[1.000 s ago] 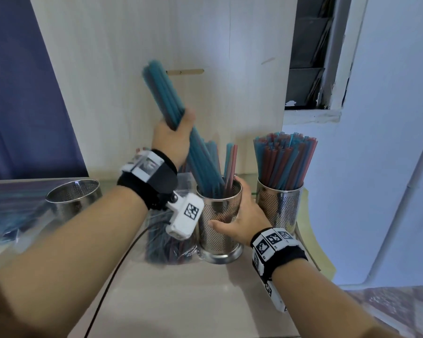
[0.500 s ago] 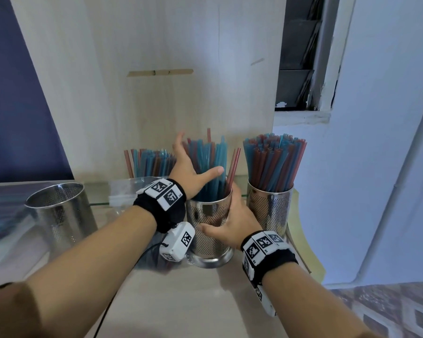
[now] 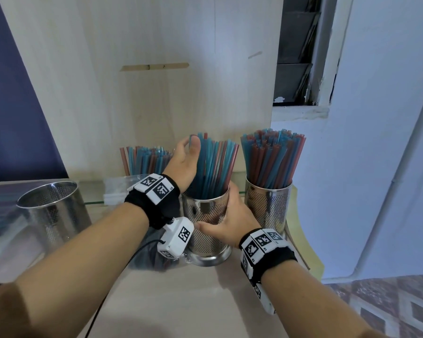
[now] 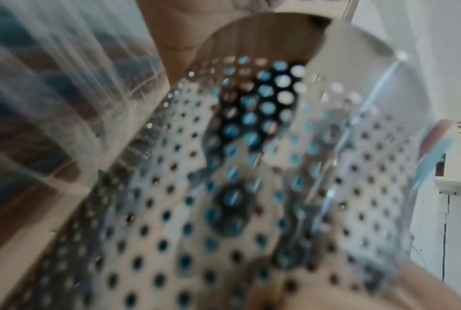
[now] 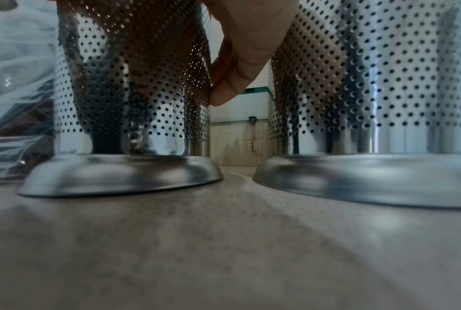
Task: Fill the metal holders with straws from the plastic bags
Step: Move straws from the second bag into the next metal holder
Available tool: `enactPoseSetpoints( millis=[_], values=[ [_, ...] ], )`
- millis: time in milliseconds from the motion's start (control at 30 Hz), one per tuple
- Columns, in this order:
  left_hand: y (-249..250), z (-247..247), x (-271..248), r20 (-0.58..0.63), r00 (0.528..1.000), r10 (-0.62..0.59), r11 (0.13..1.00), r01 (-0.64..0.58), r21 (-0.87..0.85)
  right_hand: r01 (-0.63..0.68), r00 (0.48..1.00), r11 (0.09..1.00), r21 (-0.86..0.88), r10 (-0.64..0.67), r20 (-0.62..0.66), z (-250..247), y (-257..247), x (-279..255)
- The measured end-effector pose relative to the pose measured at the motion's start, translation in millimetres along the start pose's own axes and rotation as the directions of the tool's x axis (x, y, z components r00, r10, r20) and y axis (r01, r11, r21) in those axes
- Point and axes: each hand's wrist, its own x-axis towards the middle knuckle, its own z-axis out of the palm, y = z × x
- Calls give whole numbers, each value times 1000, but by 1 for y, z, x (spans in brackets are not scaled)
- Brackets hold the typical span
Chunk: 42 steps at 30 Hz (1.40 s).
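On the table (image 3: 181, 301), right hand (image 3: 226, 224) grips the middle holder (image 3: 205, 230), left hand (image 3: 185, 164) cups its straws (image 3: 215, 164)

Wooden panel (image 3: 156, 81), louvred window (image 3: 296, 45), tiled floor (image 3: 388, 308)

Blue and dull-red straws (image 3: 215, 164) fill a silver metal holder (image 3: 206, 230) perforated with small dots; a second dotted holder (image 3: 269, 206) carries the same two colours. Black wristbands (image 3: 156, 203) bear white tags printed with black square codes. The worktop (image 3: 181, 301) is pale beige, the wall (image 3: 17, 106) deep blue.
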Motion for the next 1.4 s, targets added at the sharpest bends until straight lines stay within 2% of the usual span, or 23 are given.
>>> enactPoseSetpoints(
  millis=[67,200,267,400,467,533,600,733,900,967,1033,1100,1200,1233,1267,1300,1333,1367,1400],
  values=[
    [0,0,-5,14,1000,13,999,-14,37,-2,1000,1000,-4,2,3,-1,0,-1],
    [3,11,-3,37,999,-15,967,5,256,-23,999,998,-63,26,36,-2,-2,-2],
    [3,16,1,6,1000,-15,952,13,305,-40,999,997,-60,43,34,-1,-2,-2],
    [-3,10,14,-54,999,-7,973,19,228,-13,1000,1000,19,13,3,0,-3,-3],
    [-9,2,19,-100,995,-9,990,23,141,-8,1000,1000,20,8,-3,-1,-3,-3],
    [-16,-6,21,-95,995,-13,996,22,88,-8,1000,1000,8,8,-2,-1,-2,-2],
    [-19,-11,19,-84,996,3,995,5,99,-12,1000,1000,3,12,3,-1,-2,-2],
    [-23,-14,15,-144,986,83,982,-57,180,-17,1000,1000,-1,17,13,-2,-3,-2],
    [-5,-23,-2,-139,974,181,953,-139,268,-29,999,1000,-6,29,28,-3,-4,-3],
    [2,-35,-11,-240,947,212,951,-143,276,-41,999,999,-21,42,33,-3,-3,-2],
    [-1,-51,-15,-381,886,265,944,-158,289,-52,998,998,-24,53,37,-3,-3,-2],
    [-13,-64,-15,-468,850,241,937,-78,342,-48,998,999,-26,49,27,-3,-3,-2],
    [-39,-70,-15,-450,892,31,899,172,404,-52,999,998,-43,52,6,-4,-3,-2],
    [-48,-70,-18,-425,905,-5,888,200,415,-53,999,997,-48,53,2,-4,-3,-2],
    [-54,-71,-21,-394,919,16,892,165,421,-53,999,997,-52,53,-2,-3,-3,-2],
    [-59,-71,-25,-345,934,95,896,71,439,-53,999,997,-56,53,-5,-2,-2,-2],
    [-61,-71,-30,-258,940,225,868,-74,491,-53,999,997,-59,53,-7,-2,-2,-2],
    [-61,-70,-36,-135,916,378,789,-242,565,-53,999,997,-61,52,-8,-1,-1,-1],
    [-62,-68,-42,-19,854,519,666,-391,635,-52,999,997,-61,51,-9,0,0,-1]
  ],
)
